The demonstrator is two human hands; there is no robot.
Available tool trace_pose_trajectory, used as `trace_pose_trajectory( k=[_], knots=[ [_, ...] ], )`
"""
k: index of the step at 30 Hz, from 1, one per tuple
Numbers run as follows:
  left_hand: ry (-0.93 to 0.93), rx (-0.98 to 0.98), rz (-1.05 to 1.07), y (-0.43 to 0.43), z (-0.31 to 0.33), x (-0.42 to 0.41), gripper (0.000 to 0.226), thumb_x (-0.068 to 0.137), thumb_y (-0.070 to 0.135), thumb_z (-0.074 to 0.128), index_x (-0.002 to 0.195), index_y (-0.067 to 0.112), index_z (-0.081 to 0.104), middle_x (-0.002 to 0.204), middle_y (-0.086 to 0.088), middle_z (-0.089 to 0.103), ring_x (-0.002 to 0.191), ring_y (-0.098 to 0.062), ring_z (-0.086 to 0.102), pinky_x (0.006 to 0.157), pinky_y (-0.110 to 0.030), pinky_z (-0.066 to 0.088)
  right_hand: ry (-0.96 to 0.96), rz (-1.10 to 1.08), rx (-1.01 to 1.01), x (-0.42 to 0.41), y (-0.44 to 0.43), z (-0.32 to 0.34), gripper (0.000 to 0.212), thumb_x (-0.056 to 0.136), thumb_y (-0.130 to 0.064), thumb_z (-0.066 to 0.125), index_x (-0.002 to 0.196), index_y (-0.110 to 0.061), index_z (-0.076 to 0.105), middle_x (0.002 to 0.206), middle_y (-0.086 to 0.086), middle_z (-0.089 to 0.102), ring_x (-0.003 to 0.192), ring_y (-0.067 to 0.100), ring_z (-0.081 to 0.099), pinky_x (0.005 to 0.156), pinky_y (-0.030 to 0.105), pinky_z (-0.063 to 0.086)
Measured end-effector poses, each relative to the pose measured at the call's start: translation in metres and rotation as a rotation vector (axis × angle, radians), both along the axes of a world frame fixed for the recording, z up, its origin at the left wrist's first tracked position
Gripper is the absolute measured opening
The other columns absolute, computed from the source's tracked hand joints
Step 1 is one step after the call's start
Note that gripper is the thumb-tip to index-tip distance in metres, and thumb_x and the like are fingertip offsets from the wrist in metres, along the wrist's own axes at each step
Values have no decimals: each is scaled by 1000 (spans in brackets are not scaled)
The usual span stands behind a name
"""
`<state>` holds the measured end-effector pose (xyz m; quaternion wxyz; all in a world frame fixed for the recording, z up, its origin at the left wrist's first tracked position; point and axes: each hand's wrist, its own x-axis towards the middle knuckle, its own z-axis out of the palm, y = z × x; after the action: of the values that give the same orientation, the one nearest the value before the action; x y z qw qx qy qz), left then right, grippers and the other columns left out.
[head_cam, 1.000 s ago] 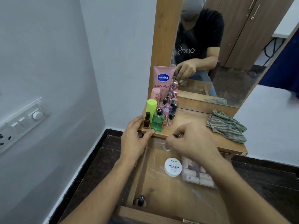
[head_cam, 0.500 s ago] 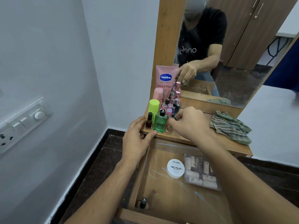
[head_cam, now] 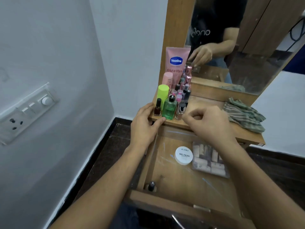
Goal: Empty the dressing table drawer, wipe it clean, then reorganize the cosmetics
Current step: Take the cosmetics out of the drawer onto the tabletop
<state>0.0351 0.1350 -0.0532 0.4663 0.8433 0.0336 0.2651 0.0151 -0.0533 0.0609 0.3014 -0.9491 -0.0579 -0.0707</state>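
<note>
Step in hand (judged): emptying the drawer (head_cam: 181, 180); the cosmetics are grouped at the desk (head_cam: 204, 104) back-left corner.
Right hand (head_cam: 209, 124): at frame centre over the desk's front edge. Its fingers (head_cam: 189, 119) are curled, with thumb and forefinger nearly together and nothing seen between them, just right of a small dark-capped bottle (head_cam: 180, 111).
Left hand (head_cam: 145, 128): fingers straight, resting on the desk's left corner, thumb beside the green bottle (head_cam: 170, 109).
Left in drawer: white jar (head_cam: 183, 155), clear box (head_cam: 209, 161) touching its right side, and a black-capped bottle (head_cam: 151, 185) in the lower-left corner.
Key relation: the jar lies straight below the right hand, lid up, so the right hand is nearer. The corner bottle stands upright beside the left forearm.
Cloth (head_cam: 244, 114): right end of the desk, untouched.
</note>
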Motion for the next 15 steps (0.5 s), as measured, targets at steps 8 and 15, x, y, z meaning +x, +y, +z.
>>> trace_pose_trajectory(
  k=[8, 15],
  knots=[
    [51, 60, 2, -1, 3, -2, 61, 83, 40, 79, 136, 14, 63, 144, 6, 57, 130, -7, 53, 96, -1, 33, 377, 332, -145, -97, 25, -58, 24, 73, -49, 69, 85, -29, 71, 76, -18, 72, 76, -4, 64, 75, 20, 55],
    [74, 63, -4, -2, 9, -6, 59, 84, 37, 80, 136, 14, 64, 143, 7, 57, 126, -7, 55, 90, 3, 37, 303, 389, -325, -100, 41, -67, 24, 82, -46, 66, 101, -32, 71, 100, -7, 73, 99, 20, 67, 71, 27, 47]
  ],
)
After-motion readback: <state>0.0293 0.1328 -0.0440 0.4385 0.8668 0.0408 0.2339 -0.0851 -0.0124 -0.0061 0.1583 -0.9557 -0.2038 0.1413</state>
